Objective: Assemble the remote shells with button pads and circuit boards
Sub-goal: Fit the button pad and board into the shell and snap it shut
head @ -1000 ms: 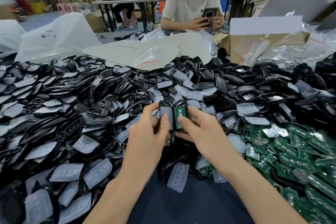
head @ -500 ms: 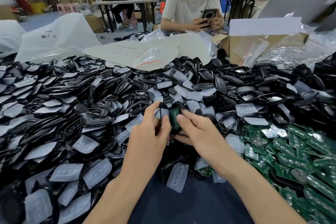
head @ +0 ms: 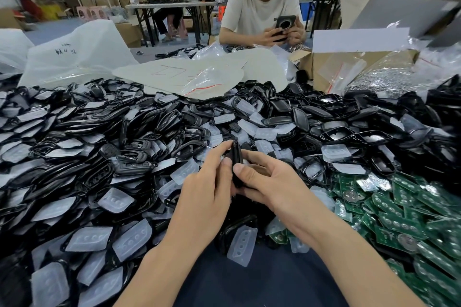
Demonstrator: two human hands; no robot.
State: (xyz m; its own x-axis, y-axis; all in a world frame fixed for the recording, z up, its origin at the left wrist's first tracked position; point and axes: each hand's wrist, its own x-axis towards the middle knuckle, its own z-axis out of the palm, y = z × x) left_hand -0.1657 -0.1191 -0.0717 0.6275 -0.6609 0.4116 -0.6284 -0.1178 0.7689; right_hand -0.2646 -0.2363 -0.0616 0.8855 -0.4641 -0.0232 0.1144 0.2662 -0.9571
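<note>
Now that the remote shell has folded shut, left hand and right hand both pinch it edge-on, so this one looks nearly done.

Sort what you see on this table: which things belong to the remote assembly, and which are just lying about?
Belong to the job: remote shell gripped by left hand and right hand; loose black shells; button pads; circuit boards.
Lying about: plastic bag; cardboard box.
</note>
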